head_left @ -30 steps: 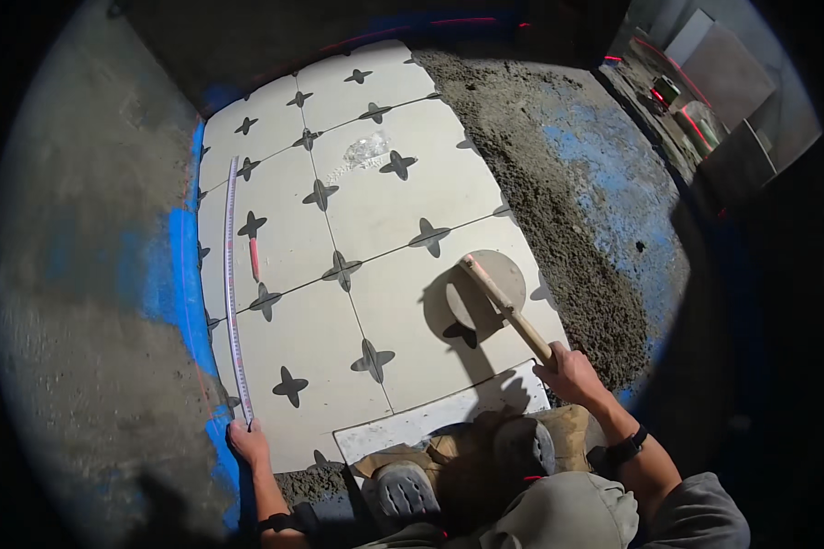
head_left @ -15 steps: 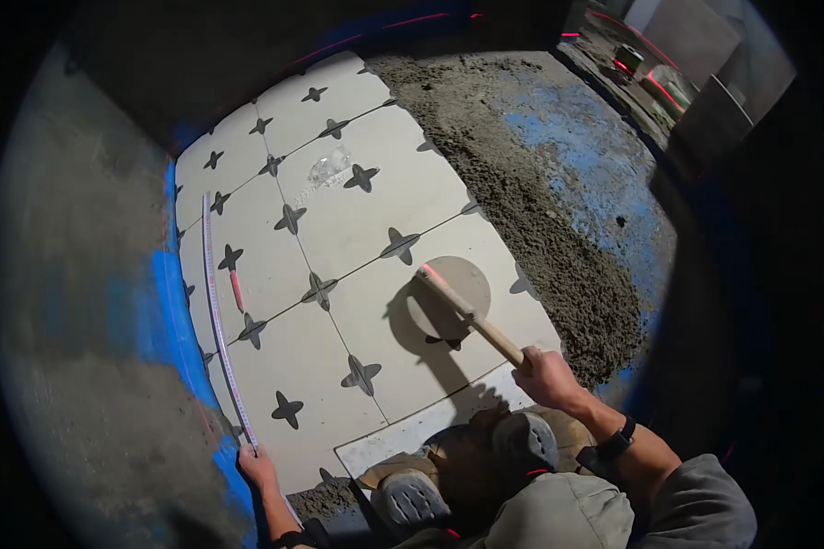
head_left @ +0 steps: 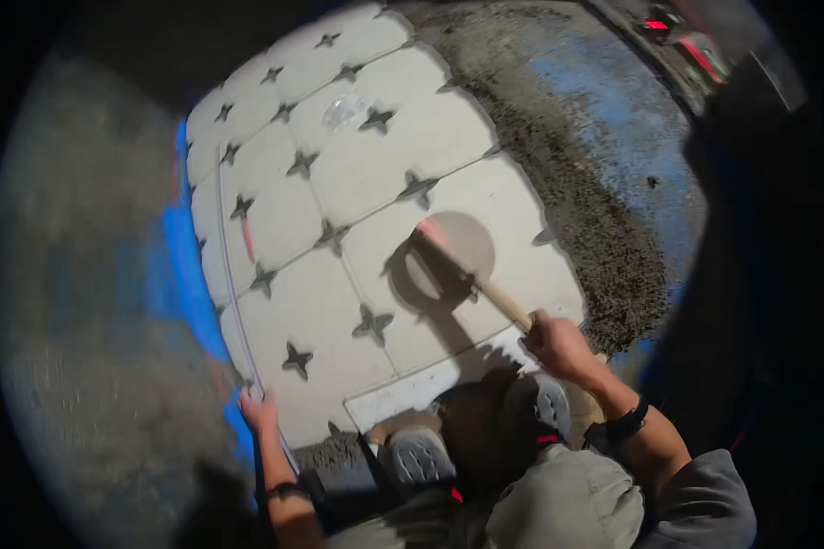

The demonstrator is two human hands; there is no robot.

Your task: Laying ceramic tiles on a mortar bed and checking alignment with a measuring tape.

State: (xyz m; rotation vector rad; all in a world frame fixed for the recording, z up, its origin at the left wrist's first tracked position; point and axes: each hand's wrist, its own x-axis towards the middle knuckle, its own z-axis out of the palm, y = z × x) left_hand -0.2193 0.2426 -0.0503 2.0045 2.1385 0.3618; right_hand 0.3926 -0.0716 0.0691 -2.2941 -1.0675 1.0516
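Note:
My right hand (head_left: pixel 560 346) is wrapped round the wooden handle of a mallet (head_left: pixel 474 242) with a wide, round grey head. The head is over a pale tile (head_left: pixel 513 274), its dark shadow lying to the left; I cannot tell whether they touch. At the left edge of the tiles, my left hand (head_left: pixel 260 410) is closed on a long, thin measuring tape (head_left: pixel 232 284) running up along the tiles. Blur softens its fingers. The tiles lie in rows with dark four-petalled motifs. A slim red stick-like thing (head_left: pixel 248 240) rests on them near the tape.
Grey rough mortar (head_left: pixel 604 265) borders the tiles on the right, beside a blue-stained floor (head_left: pixel 604 110). A wall with blue banding (head_left: pixel 188 274) stands at the left. A white board (head_left: pixel 403 397) lies before my shoes (head_left: pixel 418 456). Clear crumpled plastic (head_left: pixel 343 112) lies farther back.
The view has tilted, so the tiles sit higher in it and look blurred. The mallet stays over the same tile in my right hand; my left hand stays at the tape.

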